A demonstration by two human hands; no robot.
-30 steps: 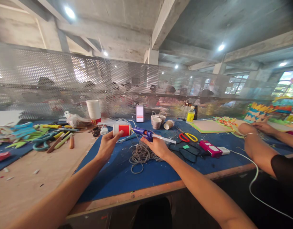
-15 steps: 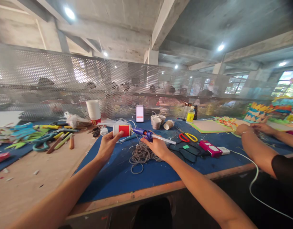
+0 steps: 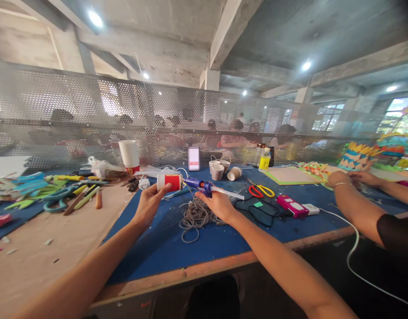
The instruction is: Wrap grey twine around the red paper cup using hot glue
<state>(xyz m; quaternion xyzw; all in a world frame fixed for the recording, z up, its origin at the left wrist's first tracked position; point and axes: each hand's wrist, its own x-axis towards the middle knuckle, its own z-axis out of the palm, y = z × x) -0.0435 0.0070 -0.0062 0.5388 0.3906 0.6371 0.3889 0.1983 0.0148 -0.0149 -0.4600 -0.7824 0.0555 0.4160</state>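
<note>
On its side, a white paper cup with a red band (image 3: pixel 171 182) is held in my left hand (image 3: pixel 150 201), the thumb over the band. My right hand (image 3: pixel 220 204) is wrapped round a blue glue gun (image 3: pixel 198 184), whose tip points left at the cup's end. A translucent glue stick (image 3: pixel 232 193) sticks out of the back of the gun. Under my right hand lies a loose heap of grey cord (image 3: pixel 198 214) on the blue mat (image 3: pixel 157 257). Small cups wrapped in cord (image 3: pixel 217 170) stand behind it, and one cup (image 3: pixel 234 173) lies tipped over.
Red and yellow scissors (image 3: pixel 262 191), a magenta power strip (image 3: pixel 292 206) and black cable lie right. A tall cup stack (image 3: pixel 129 155) and tools (image 3: pixel 87 195) are left. Another person's hands (image 3: pixel 340 178) work at far right. A perforated screen (image 3: pixel 177 133) runs behind.
The view has shifted very slightly. Both hands keep the cup and the glue gun in nearly the same position.
</note>
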